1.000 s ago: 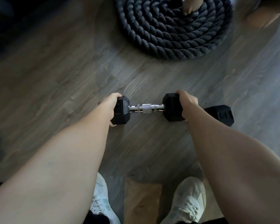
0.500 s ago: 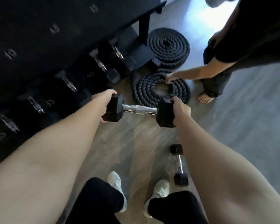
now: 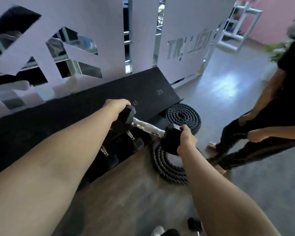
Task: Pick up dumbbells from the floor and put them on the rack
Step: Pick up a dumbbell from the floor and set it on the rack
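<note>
The black dumbbell rack [image 3: 85, 106] has its top shelf bare near the chalked 15 and 20 marks, with a few dumbbells already on a lower tier, so the job looks partway done. The hex dumbbell [image 3: 149, 129], black rubber heads on a chrome knurled handle, is held tilted above the rack's front edge, not yet set down. The left hand [image 3: 116, 106] wraps its far head and the right hand [image 3: 186, 140] the near head, while another dumbbell [image 3: 194, 224] waits on the floor.

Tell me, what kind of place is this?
Most likely a gym. Both hands hold a hex dumbbell over a black dumbbell rack with chalked weight numbers, more dumbbells rest on its lower shelf, and coiled battle ropes lie on the floor.
</note>
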